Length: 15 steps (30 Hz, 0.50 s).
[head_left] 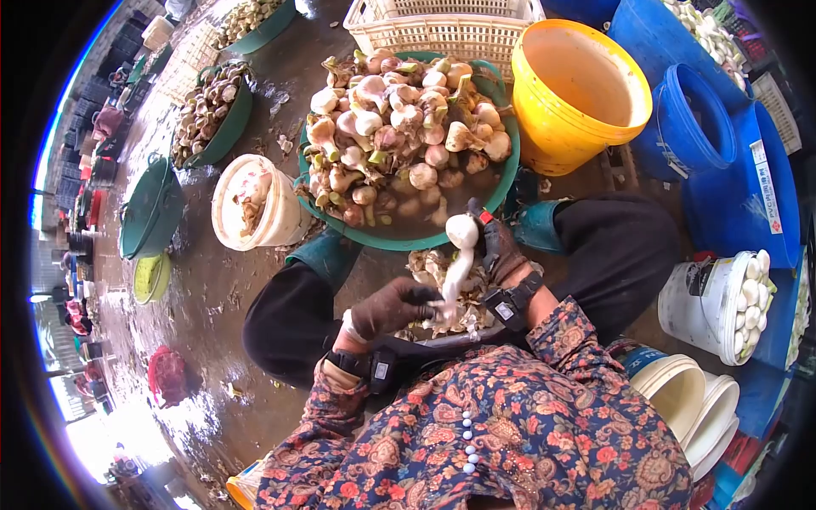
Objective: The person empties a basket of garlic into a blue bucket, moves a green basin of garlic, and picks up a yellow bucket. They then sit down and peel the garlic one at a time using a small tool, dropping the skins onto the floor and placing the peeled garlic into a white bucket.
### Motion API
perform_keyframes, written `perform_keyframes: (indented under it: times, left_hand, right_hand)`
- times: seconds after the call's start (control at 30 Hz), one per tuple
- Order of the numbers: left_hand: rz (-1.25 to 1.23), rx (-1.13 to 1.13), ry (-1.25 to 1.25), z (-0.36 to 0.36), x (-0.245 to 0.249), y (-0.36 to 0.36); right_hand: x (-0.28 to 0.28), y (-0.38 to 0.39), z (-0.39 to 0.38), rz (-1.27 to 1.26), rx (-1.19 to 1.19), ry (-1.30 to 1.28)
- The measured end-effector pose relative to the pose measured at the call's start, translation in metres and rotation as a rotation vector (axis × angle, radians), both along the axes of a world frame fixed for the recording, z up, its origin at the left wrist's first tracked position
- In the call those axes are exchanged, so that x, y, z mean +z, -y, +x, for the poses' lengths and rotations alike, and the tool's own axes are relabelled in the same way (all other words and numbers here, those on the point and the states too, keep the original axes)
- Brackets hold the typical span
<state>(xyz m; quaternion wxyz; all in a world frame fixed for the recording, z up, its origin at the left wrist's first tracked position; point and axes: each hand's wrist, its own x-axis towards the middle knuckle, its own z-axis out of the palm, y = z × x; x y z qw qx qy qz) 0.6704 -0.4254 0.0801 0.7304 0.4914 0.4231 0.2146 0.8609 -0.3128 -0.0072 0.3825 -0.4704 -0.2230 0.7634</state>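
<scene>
A peeled white garlic bulb (461, 230) with a long pale stalk is held upright over my lap. My left hand (387, 311), in a dark glove, closes at the lower end of the stalk, its fingertips partly blurred. Closed against the bulb's right side is my gloved right hand (501, 251), with something small and red (485, 218) at a finger that I cannot make out. Loose peelings (433, 268) lie beneath the hands. Just beyond stands a wide green tub (374, 240) heaped with unpeeled garlic (399, 127).
A white bucket (293, 223) with peelings stands left of the tub, a yellow bucket (531, 140) right of it. A white crate (433, 36) is behind. At right, a white pail (693, 310) holds peeled garlic beside blue containers (744, 183). More green tubs (153, 208) stand at left.
</scene>
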Motion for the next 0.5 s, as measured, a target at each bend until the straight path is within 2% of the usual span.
perform_keyframes:
  times: [0.03,0.07,0.1,0.13,0.2,0.23,0.27,0.3,0.33,0.37,0.43,0.47,0.5]
  left_hand:
    - [-0.002,-0.002,0.001,0.000,0.000,0.003]
    - [0.047,-0.158,-0.167,-0.002,0.000,0.005]
    - [0.096,-0.314,-0.336,-0.006,0.000,0.007]
    - [0.091,-0.316,-0.336,-0.011,-0.008,0.008]
    - [0.369,-0.335,-0.730,-0.015,-0.014,0.003]
    - [0.394,-0.331,-0.914,-0.017,-0.016,-0.001]
    - [0.350,-0.127,-0.890,-0.018,-0.020,-0.009]
    - [0.305,0.078,-0.860,-0.022,-0.029,-0.018]
    - [0.408,0.223,-0.949,-0.028,-0.042,-0.031]
    - [0.514,0.370,-1.034,-0.037,-0.054,-0.047]
    - [0.473,0.515,-1.250,-0.050,-0.061,-0.083]
    - [0.478,0.522,-1.250,-0.057,-0.070,-0.102]
    - [0.471,0.530,-1.326,-0.064,-0.081,-0.118]
  right_hand:
    - [-0.001,-0.001,0.005,-0.124,-0.010,-0.181]
    - [0.001,-0.001,0.009,-0.245,-0.024,-0.363]
    - [0.003,-0.001,0.011,-0.246,-0.029,-0.364]
    - [0.005,0.000,0.012,-0.266,-0.001,-0.364]
    - [0.007,-0.001,0.011,-0.301,0.064,-0.365]
    - [-0.003,-0.003,0.012,-0.277,0.141,-0.518]
    - [-0.015,-0.001,0.010,-0.278,0.147,-0.520]
    - [-0.025,0.001,0.005,-0.253,0.119,-0.329]
    - [-0.035,0.001,0.002,-0.225,0.091,-0.140]
    - [-0.027,-0.002,0.000,-0.222,0.100,-0.143]
    - [0.021,-0.008,-0.002,-0.299,-0.107,-0.398]
    - [0.044,-0.014,-0.002,-0.334,-0.212,-0.524]
    - [0.058,-0.025,0.020,-0.188,-0.124,-0.727]
